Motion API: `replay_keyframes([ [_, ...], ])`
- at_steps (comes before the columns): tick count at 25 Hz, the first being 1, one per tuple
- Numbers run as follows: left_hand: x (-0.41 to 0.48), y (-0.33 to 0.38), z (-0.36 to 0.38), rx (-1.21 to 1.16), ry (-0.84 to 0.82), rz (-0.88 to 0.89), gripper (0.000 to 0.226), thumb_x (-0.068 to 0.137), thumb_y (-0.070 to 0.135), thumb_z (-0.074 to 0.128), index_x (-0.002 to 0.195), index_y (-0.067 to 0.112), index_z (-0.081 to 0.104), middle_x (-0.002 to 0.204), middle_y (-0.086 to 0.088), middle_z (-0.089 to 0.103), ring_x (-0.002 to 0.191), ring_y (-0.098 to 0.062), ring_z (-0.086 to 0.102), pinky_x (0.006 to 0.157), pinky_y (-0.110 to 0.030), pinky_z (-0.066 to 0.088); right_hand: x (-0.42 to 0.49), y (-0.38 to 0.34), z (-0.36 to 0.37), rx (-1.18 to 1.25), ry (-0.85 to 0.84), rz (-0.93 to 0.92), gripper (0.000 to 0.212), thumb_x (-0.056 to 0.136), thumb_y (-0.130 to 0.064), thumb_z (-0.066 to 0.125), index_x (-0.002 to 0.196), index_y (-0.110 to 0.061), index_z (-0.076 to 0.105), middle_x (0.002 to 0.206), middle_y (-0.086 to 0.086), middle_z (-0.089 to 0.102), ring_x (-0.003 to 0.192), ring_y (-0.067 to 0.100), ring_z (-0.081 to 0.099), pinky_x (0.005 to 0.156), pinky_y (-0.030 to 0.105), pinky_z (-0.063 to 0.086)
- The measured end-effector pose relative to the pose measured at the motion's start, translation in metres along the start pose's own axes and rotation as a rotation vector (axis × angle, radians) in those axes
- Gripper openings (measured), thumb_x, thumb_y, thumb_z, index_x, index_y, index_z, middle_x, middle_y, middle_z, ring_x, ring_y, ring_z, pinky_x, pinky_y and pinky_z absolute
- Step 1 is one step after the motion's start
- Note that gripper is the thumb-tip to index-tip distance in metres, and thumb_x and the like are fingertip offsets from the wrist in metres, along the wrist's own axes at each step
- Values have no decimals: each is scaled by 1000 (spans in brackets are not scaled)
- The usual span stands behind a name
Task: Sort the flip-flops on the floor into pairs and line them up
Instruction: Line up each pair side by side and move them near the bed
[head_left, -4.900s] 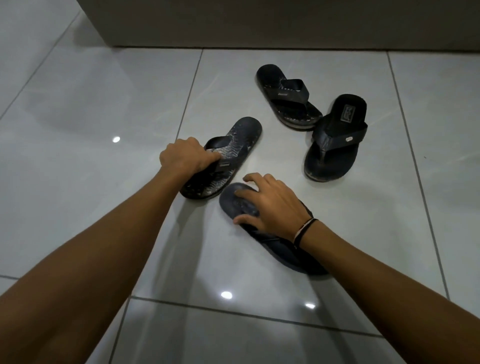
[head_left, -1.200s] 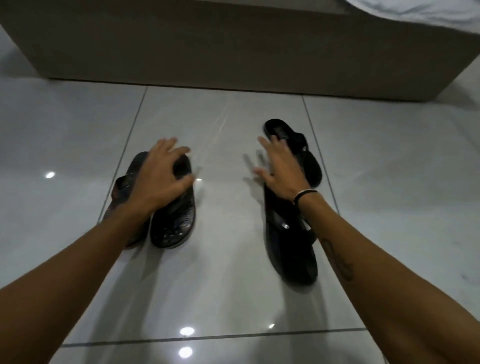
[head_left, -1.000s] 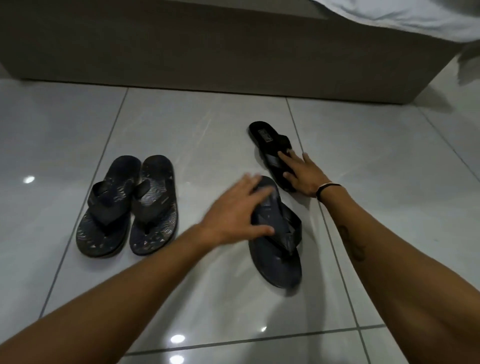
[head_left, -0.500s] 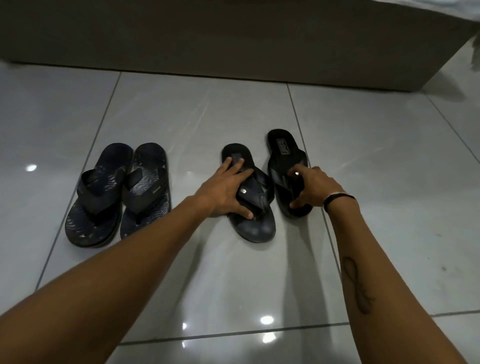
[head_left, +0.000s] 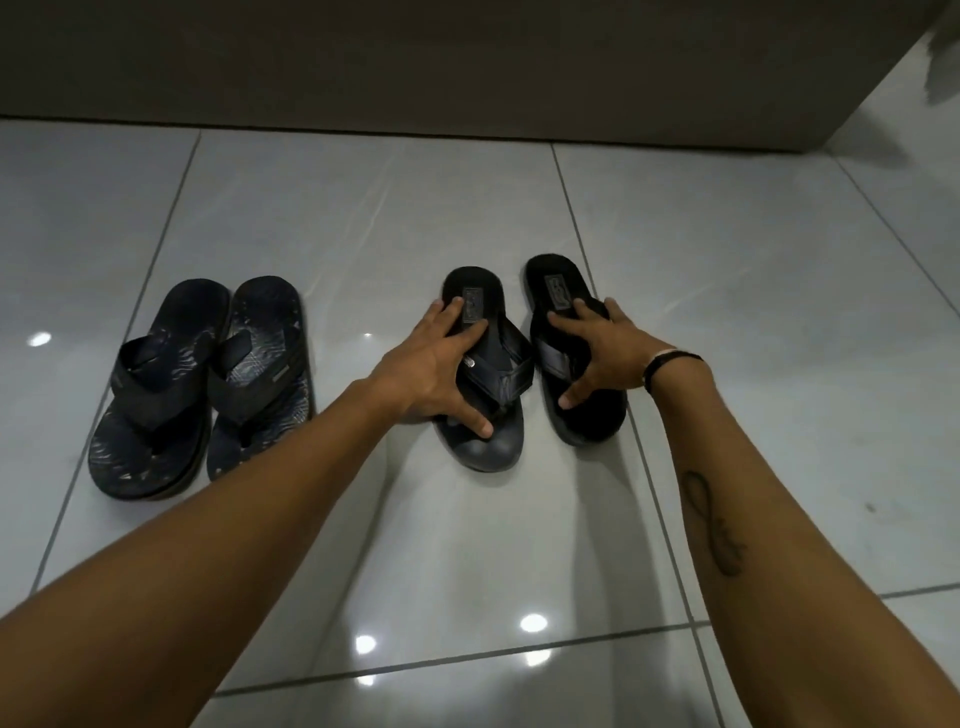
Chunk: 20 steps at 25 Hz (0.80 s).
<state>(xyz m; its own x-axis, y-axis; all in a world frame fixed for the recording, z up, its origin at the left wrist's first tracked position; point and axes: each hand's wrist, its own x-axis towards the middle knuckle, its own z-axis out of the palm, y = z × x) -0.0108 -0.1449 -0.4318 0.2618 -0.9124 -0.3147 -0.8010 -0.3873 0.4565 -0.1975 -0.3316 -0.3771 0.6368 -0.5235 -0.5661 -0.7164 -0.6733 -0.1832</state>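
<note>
A: Four flip-flops on the tiled floor (head_left: 727, 312). Landmark?

B: The patterned pair (head_left: 202, 384), far left, two soles side by side and touching, toes toward the camera.

A: And the black ones?

B: Right of that pair, a clear gap between. Left black flip-flop (head_left: 480, 364) angled a bit, right black flip-flop (head_left: 571, 348) just beside it, the two not quite parallel, a narrow gap at the toes.

A: Hands?

B: Left hand (head_left: 436, 369) flat on the left black one, fingers spread over heel and strap, thumb on the toe end. Grip released, pressing rather than clenched. Right hand (head_left: 602, 353) same on the right black one, fingers splayed, palm down, nothing grasped. Dark wristband (head_left: 670, 364) on that wrist.

A: Behind?

B: Dark low panel (head_left: 467, 67) along the floor's far edge.
</note>
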Motion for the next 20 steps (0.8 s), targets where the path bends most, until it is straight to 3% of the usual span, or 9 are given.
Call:
replay_keyframes([
  [6,12,15,-8,-29,-18,-7,151,51,63,97,170,31,9,179,-5,-15,163,-30,-21,133,-54,9,-13,3,21,103,46,16,130,69,-29,98,167,-43,15,180,1,-7,164,43,-11,130,60,11],
  [14,14,17,-11,-30,-69,14,150,53,58,98,170,30,8,178,-4,-18,162,-31,-26,133,-56,5,-16,5,22,140,70,49,129,68,-35,99,168,-40,18,180,4,-5,163,44,11,131,58,22],
  [18,7,21,-15,-56,-71,28,149,57,52,99,169,33,4,175,-3,-29,160,-32,-30,132,-56,2,-19,4,18,142,48,26,131,69,-34,98,168,-39,14,180,5,-6,163,45,12,131,58,22],
  [20,-2,20,-13,-123,1,81,151,57,52,99,168,39,-3,173,-1,-35,160,-31,-31,130,-51,0,-23,5,15,161,51,10,137,69,-38,97,169,-40,4,179,3,-10,163,49,3,132,62,15],
])
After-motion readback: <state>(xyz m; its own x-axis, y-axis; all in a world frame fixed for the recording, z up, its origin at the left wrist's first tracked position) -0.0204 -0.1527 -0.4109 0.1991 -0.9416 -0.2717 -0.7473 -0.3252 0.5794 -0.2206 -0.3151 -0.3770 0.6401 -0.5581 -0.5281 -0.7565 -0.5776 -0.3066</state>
